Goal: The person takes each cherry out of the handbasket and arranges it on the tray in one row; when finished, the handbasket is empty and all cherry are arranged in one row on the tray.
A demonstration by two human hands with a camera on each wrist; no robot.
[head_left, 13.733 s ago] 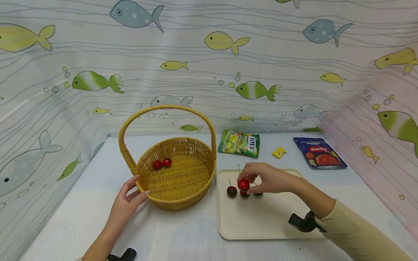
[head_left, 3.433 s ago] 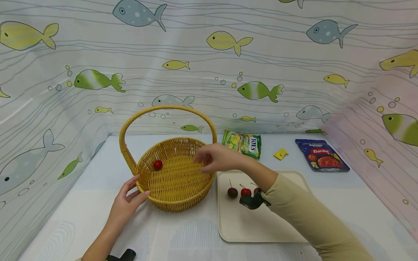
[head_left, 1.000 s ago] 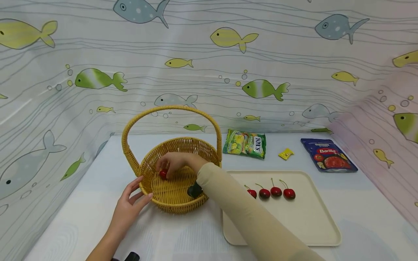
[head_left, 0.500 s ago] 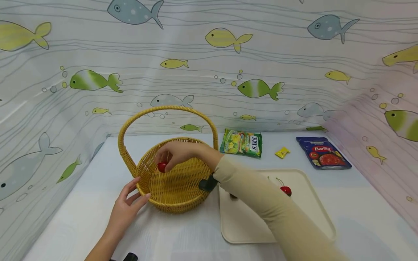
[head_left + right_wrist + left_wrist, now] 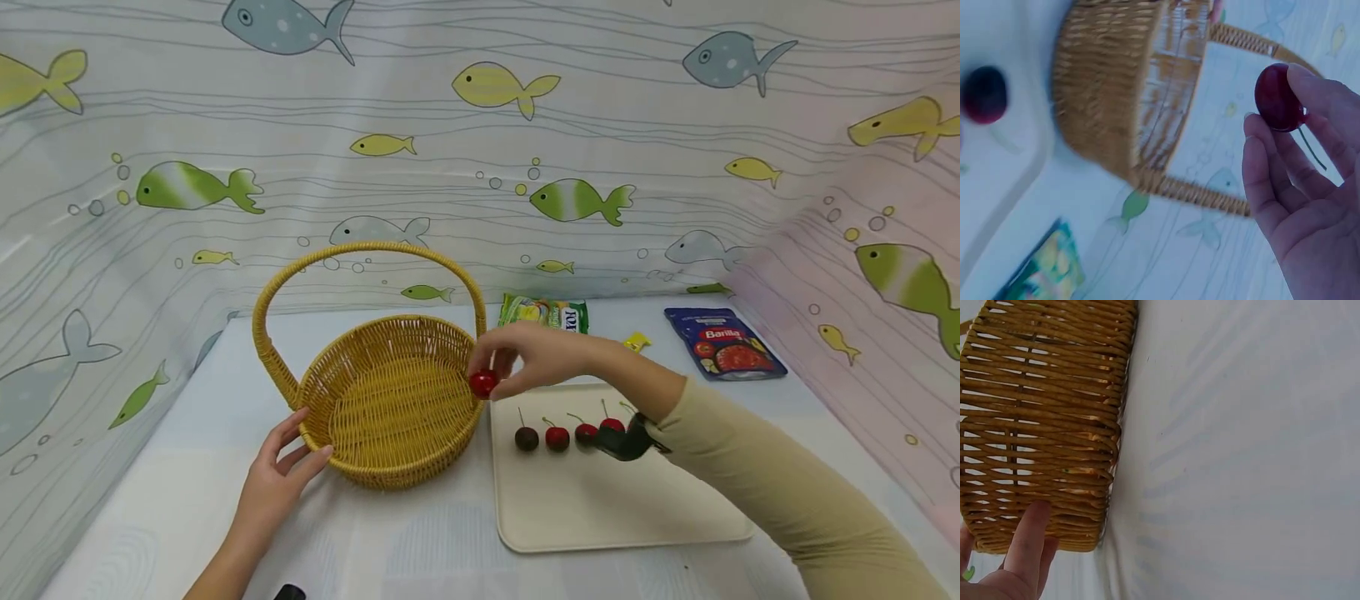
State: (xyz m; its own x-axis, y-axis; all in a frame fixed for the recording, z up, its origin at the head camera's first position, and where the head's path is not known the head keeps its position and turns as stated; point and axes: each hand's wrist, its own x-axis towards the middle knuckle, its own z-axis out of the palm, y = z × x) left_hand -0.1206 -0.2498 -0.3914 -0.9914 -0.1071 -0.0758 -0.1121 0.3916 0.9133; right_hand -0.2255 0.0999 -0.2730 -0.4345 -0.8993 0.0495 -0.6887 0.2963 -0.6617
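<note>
My right hand (image 5: 528, 358) pinches a red cherry (image 5: 1275, 97) between thumb and fingertips, with its stem hanging free in the right wrist view. It hovers at the right rim of a yellow wicker basket (image 5: 397, 400), whose woven bottom is bare. The fingers of my left hand (image 5: 273, 483) rest spread against the basket's front-left rim. In the left wrist view, one straight finger (image 5: 1029, 540) presses on the outer wall. Several cherries with stems stand in a row on a cream tray (image 5: 622, 508), the dark one (image 5: 527, 439) leftmost; my right wrist camera partly covers the row's right end.
The basket's tall handle (image 5: 371, 247) arches over it. Behind the tray lie a green FOX'S bag (image 5: 570, 317), partly hidden by my right hand, a small yellow wrapped sweet (image 5: 637, 341) and a blue Barilla pouch (image 5: 726, 344). A fish-patterned curtain (image 5: 450, 200) surrounds the table.
My right hand has carried the cherry from inside the basket rightward to its right rim. Two cherries lay in the basket earliest, then one; now none shows there. The left hand stays at the rim.
</note>
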